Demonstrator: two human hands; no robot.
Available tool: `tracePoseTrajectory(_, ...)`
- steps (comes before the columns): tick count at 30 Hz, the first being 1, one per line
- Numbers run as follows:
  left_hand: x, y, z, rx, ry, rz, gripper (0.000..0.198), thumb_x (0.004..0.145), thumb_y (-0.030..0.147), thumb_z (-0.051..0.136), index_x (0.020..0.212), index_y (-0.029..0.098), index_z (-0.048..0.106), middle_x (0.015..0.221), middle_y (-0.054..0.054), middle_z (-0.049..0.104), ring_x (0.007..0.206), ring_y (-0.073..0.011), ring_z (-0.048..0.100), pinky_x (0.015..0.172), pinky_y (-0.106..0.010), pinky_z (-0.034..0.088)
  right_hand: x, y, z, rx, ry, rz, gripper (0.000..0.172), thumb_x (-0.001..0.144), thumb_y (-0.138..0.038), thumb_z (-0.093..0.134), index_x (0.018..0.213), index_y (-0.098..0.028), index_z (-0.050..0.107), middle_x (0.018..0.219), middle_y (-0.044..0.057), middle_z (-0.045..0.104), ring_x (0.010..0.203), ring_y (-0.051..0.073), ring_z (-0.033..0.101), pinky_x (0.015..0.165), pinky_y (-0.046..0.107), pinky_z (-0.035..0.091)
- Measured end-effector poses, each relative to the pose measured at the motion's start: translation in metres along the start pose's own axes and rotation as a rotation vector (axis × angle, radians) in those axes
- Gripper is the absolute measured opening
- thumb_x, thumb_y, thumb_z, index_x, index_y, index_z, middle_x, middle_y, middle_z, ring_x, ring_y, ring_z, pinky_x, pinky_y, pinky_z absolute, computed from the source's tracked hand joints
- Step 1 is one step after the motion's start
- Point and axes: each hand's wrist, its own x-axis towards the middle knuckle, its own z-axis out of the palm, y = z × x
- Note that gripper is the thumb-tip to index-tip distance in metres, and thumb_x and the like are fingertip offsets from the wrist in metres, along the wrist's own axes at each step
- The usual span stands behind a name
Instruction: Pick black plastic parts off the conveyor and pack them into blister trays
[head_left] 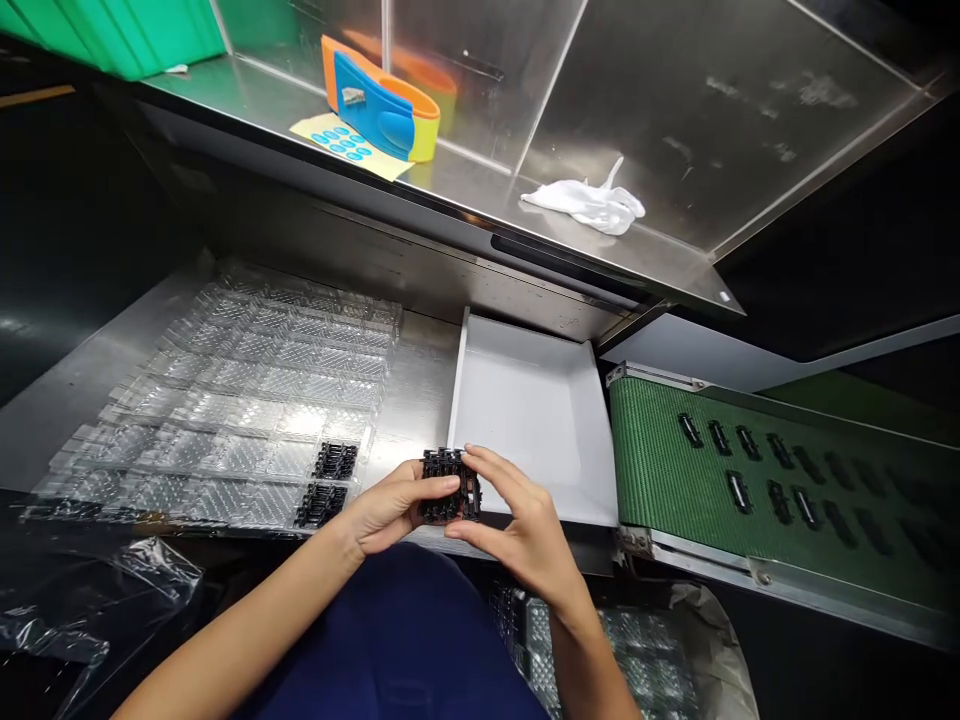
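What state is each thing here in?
Black parts: bunched, between both hands
Left hand: gripping parts
Right hand: thumb and fingers spanning parts
Tray: parts in two compartments
Bin: open-topped
Belt: bearing parts in two rows; motion unclear
White wad: crumpled
Band: upright, looped
Sheet: flat

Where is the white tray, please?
In the head view, the white tray lies right of centre, beyond the right hand, between the clear trays and the green conveyor belt.
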Motion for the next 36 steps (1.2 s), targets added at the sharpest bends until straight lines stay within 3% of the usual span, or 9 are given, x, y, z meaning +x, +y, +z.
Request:
tracePoseTrajectory(8, -0.002, 0.006, 0.012, -0.039, -0.058, -0.035, 0.036, 0.063, 0.029, 0.087, 0.094, 0.015, 0.075, 0.09, -0.008, 0.076, 0.085, -0.0216, 0.068, 0.082, -0.03, 0.05, -0.008, 0.003, 0.009, 0.035, 0.287, -0.056, 0.081, 0.066, -0.048, 0.084, 0.135, -0.024, 0.049, 0.124, 0.011, 0.063, 0.113, 0.027, 0.062, 0.101, 0.041, 0.051)
tracePoseTrajectory(18, 0.017, -0.004, 0.031, -0.026, -0.133, -0.101, 0.033, 0.067, 0.026, 0.085, 0.098, 0.019, 0.074, 0.092, -0.006, 0.077, 0.085, -0.022, 0.07, 0.083, -0.031, 0.051, -0.026, 0.013, -0.008, -0.019, 0.326, -0.085, 0.087, 0.066, -0.045, 0.084, 0.14, -0.028, 0.042, 0.126, 0.009, 0.062, 0.115, 0.027, 0.062, 0.102, 0.041, 0.051)
tracePoseTrajectory(29, 0.051, -0.013, 0.067, 0.086, -0.157, -0.153, 0.033, 0.064, 0.025, 0.086, 0.094, 0.018, 0.075, 0.092, -0.007, 0.076, 0.086, -0.0244, 0.07, 0.083, -0.033, 0.051, -0.048, 0.03, -0.035, -0.117, 0.362, -0.022, 0.086, 0.07, -0.04, 0.084, 0.142, -0.025, 0.04, 0.13, 0.011, 0.061, 0.12, 0.027, 0.059, 0.104, 0.041, 0.049)
tracePoseTrajectory(32, 0.064, -0.022, 0.076, 0.098, -0.13, -0.158, 0.033, 0.062, 0.026, 0.088, 0.091, 0.017, 0.076, 0.091, -0.006, 0.076, 0.082, -0.0215, 0.069, 0.077, -0.03, 0.053, -0.052, 0.047, -0.052, -0.086, 0.348, 0.087, 0.083, 0.066, -0.043, 0.086, 0.136, -0.023, 0.047, 0.128, 0.009, 0.063, 0.119, 0.025, 0.06, 0.103, 0.037, 0.048)
tracePoseTrajectory(34, 0.07, -0.026, 0.081, 0.107, -0.108, -0.161, 0.034, 0.061, 0.028, 0.089, 0.091, 0.017, 0.076, 0.092, -0.006, 0.076, 0.081, -0.0199, 0.069, 0.076, -0.028, 0.053, -0.055, 0.07, -0.079, -0.225, 0.433, 0.298, 0.062, 0.072, -0.044, 0.081, 0.125, -0.023, 0.057, 0.122, 0.006, 0.066, 0.113, 0.023, 0.063, 0.099, 0.034, 0.05)
tracePoseTrajectory(36, 0.075, -0.028, 0.087, 0.11, -0.11, -0.177, 0.037, 0.059, 0.028, 0.09, 0.091, 0.017, 0.077, 0.092, -0.005, 0.076, 0.08, -0.0194, 0.07, 0.076, -0.028, 0.055, -0.062, 0.1, -0.12, -0.448, 0.642, 0.581, 0.034, 0.087, -0.039, 0.065, 0.114, -0.02, 0.063, 0.117, 0.008, 0.067, 0.107, 0.023, 0.063, 0.097, 0.036, 0.049)
